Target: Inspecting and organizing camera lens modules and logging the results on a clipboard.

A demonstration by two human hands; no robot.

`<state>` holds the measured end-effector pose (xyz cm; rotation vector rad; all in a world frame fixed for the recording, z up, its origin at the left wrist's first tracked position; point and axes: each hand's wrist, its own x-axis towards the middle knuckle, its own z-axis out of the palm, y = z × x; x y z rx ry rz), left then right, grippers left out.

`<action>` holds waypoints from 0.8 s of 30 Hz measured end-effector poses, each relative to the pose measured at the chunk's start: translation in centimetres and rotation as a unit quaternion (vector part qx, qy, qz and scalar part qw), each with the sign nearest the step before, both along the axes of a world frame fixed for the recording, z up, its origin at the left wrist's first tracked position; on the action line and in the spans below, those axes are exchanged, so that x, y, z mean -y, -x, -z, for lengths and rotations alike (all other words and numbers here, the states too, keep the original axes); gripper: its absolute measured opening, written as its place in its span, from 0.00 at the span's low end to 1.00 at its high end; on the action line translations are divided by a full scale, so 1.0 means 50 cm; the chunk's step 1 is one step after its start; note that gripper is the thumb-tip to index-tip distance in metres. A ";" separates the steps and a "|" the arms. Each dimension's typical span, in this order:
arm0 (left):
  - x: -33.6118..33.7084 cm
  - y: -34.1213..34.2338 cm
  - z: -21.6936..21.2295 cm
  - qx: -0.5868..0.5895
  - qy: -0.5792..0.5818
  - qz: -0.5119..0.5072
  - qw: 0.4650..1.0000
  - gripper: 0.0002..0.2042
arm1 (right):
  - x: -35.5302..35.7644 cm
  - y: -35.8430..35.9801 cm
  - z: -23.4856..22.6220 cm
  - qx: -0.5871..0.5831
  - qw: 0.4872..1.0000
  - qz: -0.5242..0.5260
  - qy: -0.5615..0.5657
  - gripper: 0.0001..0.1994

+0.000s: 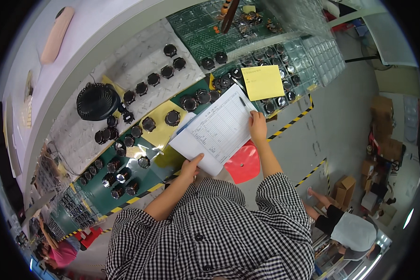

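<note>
Before my body I hold a stack of papers [224, 123], the top sheet printed with a ruled table, its lower left part folded over and blank. A blue edge shows under the stack's left side; I cannot tell whether it is a clipboard. My left hand [191, 169] grips the lower left edge, thumb on top. At the right edge my right hand [257, 127] pinches the stack. A dark pen [241, 101] lies on the sheet near its top right corner. Just beyond that corner is a yellow sheet [264, 82] with a little writing, lying over a clear tray.
Black round watch heads [172, 118] stand in rows on the green bench [161, 163]. A black fan [98, 101] is at the left, clear trays [324, 58] at the far right. A red stool [243, 163] is below the papers. Two people [352, 231] are nearby, one on each side.
</note>
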<state>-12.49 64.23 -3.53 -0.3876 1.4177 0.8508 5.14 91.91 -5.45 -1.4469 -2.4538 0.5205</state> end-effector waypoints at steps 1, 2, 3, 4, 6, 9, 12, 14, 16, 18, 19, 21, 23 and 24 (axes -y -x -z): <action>-0.002 -0.005 -0.003 0.002 0.001 -0.002 1.000 0.35 | -0.002 -0.002 0.000 0.002 1.000 -0.002 0.001 0.11; -0.003 -0.010 -0.007 0.020 -0.026 -0.053 0.998 0.33 | -0.005 -0.002 0.001 -0.005 1.000 -0.005 0.003 0.11; 0.000 -0.016 -0.004 0.037 -0.053 -0.104 0.992 0.31 | -0.007 -0.002 0.000 -0.012 1.000 -0.009 0.004 0.11; 0.003 -0.022 0.000 0.038 -0.053 -0.107 0.992 0.31 | -0.008 -0.002 -0.002 -0.010 1.000 -0.012 0.005 0.11; 0.004 -0.032 0.005 0.003 -0.115 -0.184 0.976 0.25 | -0.009 -0.003 -0.003 -0.031 0.999 -0.013 0.014 0.11; 0.006 -0.047 -0.003 0.000 -0.122 -0.192 0.974 0.26 | -0.011 -0.011 -0.001 -0.045 0.999 -0.018 0.015 0.10; 0.014 -0.054 -0.023 -0.014 -0.130 -0.173 0.976 0.25 | -0.011 -0.025 -0.002 -0.053 0.998 -0.033 0.022 0.10; 0.026 -0.055 -0.026 -0.018 -0.142 -0.176 0.974 0.25 | -0.009 -0.027 -0.006 -0.055 0.997 -0.031 0.039 0.10; 0.038 -0.058 -0.033 -0.020 -0.154 -0.178 0.972 0.25 | -0.013 -0.038 -0.007 -0.055 0.997 -0.028 0.055 0.11; 0.052 -0.058 -0.049 -0.034 -0.183 -0.166 0.968 0.24 | -0.022 -0.047 -0.006 -0.060 0.996 0.000 0.063 0.10; 0.056 -0.054 -0.065 -0.034 -0.182 -0.166 0.969 0.24 | -0.027 -0.051 -0.008 -0.062 0.997 -0.004 0.045 0.10; 0.065 -0.046 -0.093 -0.042 -0.172 -0.145 0.973 0.24 | -0.038 -0.054 -0.005 -0.075 0.997 -0.001 0.024 0.09; 0.078 -0.038 -0.109 -0.045 -0.170 -0.131 0.976 0.24 | -0.047 -0.059 0.000 -0.072 0.997 0.006 0.031 0.09; 0.091 -0.034 -0.111 -0.052 -0.167 -0.123 0.977 0.24 | -0.047 -0.050 -0.001 -0.056 0.998 0.007 0.035 0.09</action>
